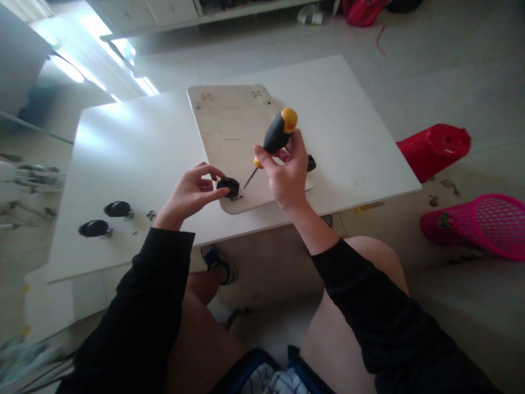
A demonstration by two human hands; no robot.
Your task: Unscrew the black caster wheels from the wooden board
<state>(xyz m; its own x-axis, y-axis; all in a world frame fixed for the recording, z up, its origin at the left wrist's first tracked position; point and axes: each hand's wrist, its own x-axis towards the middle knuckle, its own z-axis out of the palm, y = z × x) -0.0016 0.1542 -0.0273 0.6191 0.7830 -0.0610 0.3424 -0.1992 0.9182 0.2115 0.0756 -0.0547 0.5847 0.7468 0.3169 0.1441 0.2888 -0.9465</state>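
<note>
My left hand (199,189) grips a black caster wheel (228,187) at the near left corner of a beige board (233,126) with rounded corners. In my right hand (287,169) is a screwdriver (275,134) with a black and yellow handle, tilted so its shaft points down toward the caster. The tip ends just to the right of the caster's mounting plate; whether it touches a screw cannot be made out. Another black caster (311,163) sits at the board's near right corner, partly hidden behind my right hand. Sets of holes show at the two far corners.
Two loose casters (117,208) lie at the left on the white table (348,120), beside a small pile of screws (151,215). Right of the table are a red bin (437,145) and a pink mesh basket (476,224). My legs are under the near edge.
</note>
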